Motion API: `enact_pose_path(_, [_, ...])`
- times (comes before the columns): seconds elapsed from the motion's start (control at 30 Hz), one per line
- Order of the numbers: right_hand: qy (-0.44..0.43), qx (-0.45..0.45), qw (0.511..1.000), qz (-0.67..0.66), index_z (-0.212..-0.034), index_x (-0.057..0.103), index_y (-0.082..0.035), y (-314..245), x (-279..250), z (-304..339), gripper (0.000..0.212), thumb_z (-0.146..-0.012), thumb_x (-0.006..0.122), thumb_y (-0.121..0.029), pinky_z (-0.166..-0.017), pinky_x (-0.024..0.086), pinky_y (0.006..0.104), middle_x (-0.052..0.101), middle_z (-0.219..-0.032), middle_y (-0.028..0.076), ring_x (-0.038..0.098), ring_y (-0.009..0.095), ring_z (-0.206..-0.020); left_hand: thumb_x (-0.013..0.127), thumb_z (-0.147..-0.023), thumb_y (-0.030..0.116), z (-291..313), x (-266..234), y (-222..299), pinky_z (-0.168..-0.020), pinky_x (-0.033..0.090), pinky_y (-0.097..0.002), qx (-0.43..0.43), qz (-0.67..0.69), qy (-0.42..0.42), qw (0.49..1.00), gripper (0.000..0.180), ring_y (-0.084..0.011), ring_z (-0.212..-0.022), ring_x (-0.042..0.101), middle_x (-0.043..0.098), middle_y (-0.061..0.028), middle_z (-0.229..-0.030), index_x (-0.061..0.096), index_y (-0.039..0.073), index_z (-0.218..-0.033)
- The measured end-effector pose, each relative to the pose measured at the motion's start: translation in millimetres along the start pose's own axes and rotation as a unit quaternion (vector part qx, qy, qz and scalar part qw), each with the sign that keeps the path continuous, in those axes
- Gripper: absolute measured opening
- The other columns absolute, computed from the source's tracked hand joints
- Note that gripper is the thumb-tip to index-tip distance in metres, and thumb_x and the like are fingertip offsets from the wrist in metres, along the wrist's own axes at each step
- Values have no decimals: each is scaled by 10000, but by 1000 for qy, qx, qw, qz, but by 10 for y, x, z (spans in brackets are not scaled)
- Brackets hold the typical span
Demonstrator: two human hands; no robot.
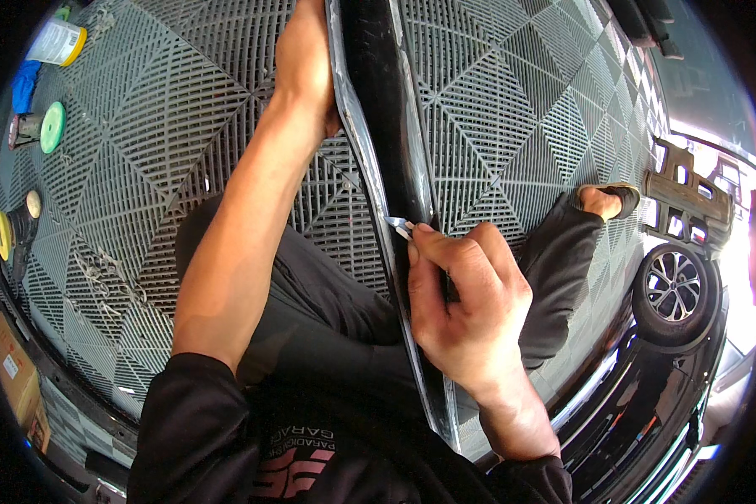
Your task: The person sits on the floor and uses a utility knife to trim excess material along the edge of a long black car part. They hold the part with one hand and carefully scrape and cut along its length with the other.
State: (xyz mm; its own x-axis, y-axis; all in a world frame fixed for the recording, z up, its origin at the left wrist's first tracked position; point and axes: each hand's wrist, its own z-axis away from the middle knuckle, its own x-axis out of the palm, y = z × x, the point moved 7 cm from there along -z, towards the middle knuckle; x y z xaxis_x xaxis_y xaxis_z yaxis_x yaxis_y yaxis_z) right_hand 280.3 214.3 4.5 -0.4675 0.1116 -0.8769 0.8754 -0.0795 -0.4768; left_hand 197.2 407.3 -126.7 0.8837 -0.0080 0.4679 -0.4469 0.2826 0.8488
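Observation:
A long black car trim piece (407,151) with scuffed, greyish edges runs from the top of the view down to my lap. My left hand (304,55) is closed against its left edge near the top; the fingers are mostly hidden behind the piece and the frame's edge. Lower down, my right hand (470,294) is closed, pinching a small metallic blade (399,225) between thumb and forefinger. The blade's tip touches or lies very close to the trim's left edge; I cannot tell which.
Grey slatted floor tiles (185,109) lie around my legs. To the left are a white tub (57,42), tools with green (52,128) and yellow (2,235) round pads, and a cardboard box (13,370). At right stand a wheel (674,286) and a dark slotted frame (689,189).

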Motion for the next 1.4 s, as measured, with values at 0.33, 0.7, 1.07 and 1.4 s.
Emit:
enact_pose_path(0.33, [-14,24,997,-75,-943,651,-18,64,-58,-134,196,-770,703,57,-572,448,276,578,-847,94,549,167,-635,338,-1054,386,-22,-14,18,-548,508,-267,12,19,12,1000,440,-132,-636,589,614,-35,-773,622,51,-1028])
enact_pose_path(0.7, [-49,31,988,-146,-1069,683,3,199,-366,-142,219,-854,681,-38,-642,489,322,637,-816,125,594,234,-666,345,-1046,360,-4,5,15,-516,508,-272,-15,45,-1,999,422,-137,-597,591,619,-40,-752,627,52,-985])
enact_pose_path(1.07, [-109,100,958,-244,-1189,643,19,435,-134,94,267,-955,603,-103,-711,509,316,665,-864,152,643,238,-735,361,-1036,356,-19,-22,4,-565,512,-273,-1,42,-8,999,405,-129,-651,600,633,-39,-795,626,51,-1018])
enact_pose_path(1.4, [-112,49,957,-264,-1179,622,9,453,-72,111,255,-930,628,-43,-795,552,324,703,-1061,184,715,278,-921,398,-1024,359,-87,-179,-21,-676,523,-275,62,-38,-16,997,402,-117,-772,623,664,-38,-909,617,43,-1138])
